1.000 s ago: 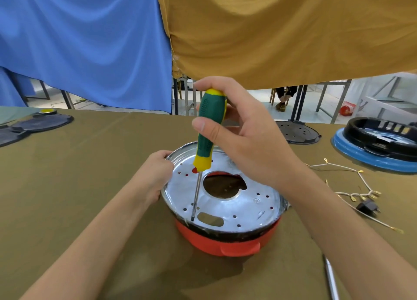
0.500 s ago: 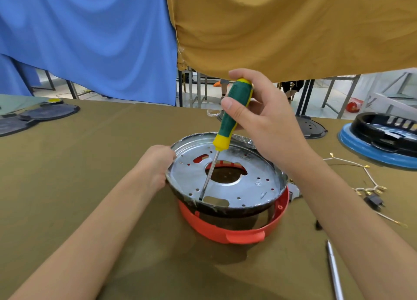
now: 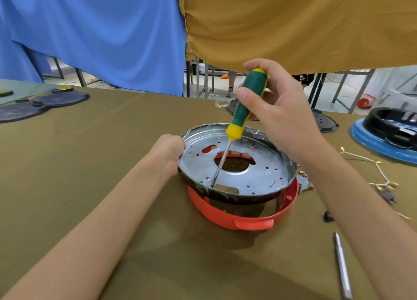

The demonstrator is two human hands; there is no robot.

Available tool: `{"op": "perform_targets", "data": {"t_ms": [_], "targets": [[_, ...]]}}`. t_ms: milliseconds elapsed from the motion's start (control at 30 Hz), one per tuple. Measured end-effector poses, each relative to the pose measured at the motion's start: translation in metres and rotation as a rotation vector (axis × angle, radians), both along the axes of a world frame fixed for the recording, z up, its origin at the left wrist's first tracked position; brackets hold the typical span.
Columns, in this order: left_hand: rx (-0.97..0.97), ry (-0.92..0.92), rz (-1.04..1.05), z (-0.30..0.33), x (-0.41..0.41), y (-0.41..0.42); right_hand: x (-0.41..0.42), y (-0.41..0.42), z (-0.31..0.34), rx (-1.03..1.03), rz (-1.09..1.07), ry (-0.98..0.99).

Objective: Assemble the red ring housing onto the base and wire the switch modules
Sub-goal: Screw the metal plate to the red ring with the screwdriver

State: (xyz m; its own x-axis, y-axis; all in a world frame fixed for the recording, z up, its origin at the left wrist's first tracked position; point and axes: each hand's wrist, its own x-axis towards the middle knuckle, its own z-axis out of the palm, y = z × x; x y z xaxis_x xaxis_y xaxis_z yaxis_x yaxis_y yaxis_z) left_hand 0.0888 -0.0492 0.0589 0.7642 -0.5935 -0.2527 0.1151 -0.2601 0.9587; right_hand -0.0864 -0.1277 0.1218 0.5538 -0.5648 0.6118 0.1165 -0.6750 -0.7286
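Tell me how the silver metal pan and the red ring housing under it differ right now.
The silver metal pan is shiny, perforated sheet metal; the red ring housing is matte red plastic with a tab handle. The pan sits tilted, lifted clear on the near right side; the housing lies flat on the table. The left hand grips the pan's rim; nothing holds the housing. Both are round and stacked together.

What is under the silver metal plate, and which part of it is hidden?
Under the silver metal plate sits the red ring housing; its near rim and handle tab show, and red shows through the plate's holes. The plate covers the rest of its inside.
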Motion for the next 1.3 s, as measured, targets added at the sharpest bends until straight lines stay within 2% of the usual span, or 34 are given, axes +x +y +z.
{"op": "perform_targets", "data": {"t_ms": [300,600,1300], "targets": [[0.021,0.016,0.013,-0.001,0.005,-0.002,0.004,-0.012,-0.012,0.190,-0.078,-0.024],[-0.016,0.022,0.021,-0.002,0.002,-0.002,0.001,-0.007,-0.008,0.105,-0.114,-0.005],[0.046,0.006,0.020,-0.006,0.009,-0.007,0.003,0.002,-0.004,0.096,-0.107,-0.006]]}}
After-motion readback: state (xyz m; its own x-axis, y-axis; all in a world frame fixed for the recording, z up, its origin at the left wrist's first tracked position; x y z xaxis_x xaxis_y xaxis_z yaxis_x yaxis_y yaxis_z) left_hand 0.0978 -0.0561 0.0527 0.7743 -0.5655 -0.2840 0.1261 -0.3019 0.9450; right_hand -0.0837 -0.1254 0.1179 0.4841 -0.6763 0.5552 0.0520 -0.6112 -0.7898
